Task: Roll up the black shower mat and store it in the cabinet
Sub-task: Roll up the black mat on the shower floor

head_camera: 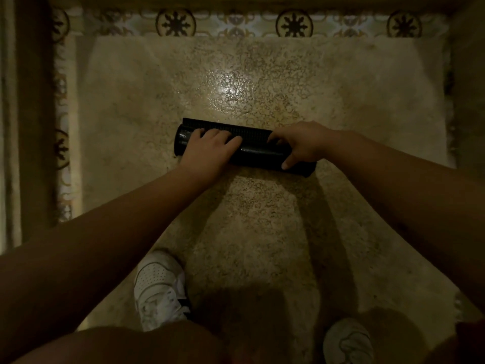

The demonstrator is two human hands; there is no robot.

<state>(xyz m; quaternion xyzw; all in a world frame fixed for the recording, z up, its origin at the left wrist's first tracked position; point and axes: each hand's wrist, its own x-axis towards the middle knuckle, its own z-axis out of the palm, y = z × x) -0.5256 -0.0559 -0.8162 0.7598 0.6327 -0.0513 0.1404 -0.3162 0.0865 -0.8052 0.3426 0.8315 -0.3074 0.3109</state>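
Note:
The black shower mat [256, 147] lies rolled into a tight tube on the speckled beige shower floor, its length running left to right. A narrow ribbed strip of it shows flat along the roll's far side. My left hand [210, 148] presses down on the left half of the roll, fingers spread over the top. My right hand [299, 144] grips the right half, thumb on the near side and fingers over the top. No cabinet is in view.
My two white shoes [160, 287] [349, 340] stand on the shower floor [236, 232] near the bottom. Patterned tiles [175, 23] border the floor at the far side and on the left. A dark wall or frame [29, 127] rises on the left.

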